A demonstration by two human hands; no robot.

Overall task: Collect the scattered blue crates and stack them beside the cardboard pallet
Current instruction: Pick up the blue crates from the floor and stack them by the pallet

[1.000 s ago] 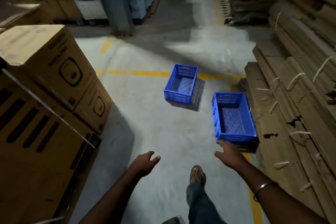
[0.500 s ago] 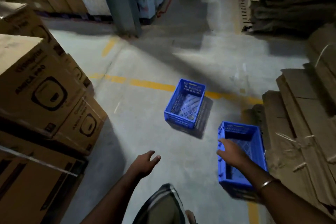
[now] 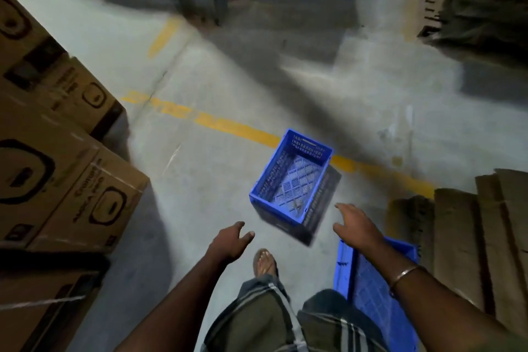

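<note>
I hold my left hand (image 3: pixel 233 238) and right hand (image 3: pixel 355 227) out with fingers released, grasping nothing, to flank the empty blue slotted plastic crate (image 3: pixel 291 183) at twelve o'clock; a second blue crate (image 3: pixel 368 280) sits at four o'clock beside flattened cardboard (image 3: pixel 480 237).

I'm looking at a grey concrete floor (image 3: pixel 200 180) with a worn yellow line (image 3: pixel 228 126) painted across it. One blue crate (image 3: pixel 291 180) sits mid-floor on that line, a second blue crate (image 3: pixel 371 288) near right. Printed cardboard boxes (image 3: pixel 65 180) are stacked left, flattened cardboard (image 3: pixel 471 237) right.
</note>
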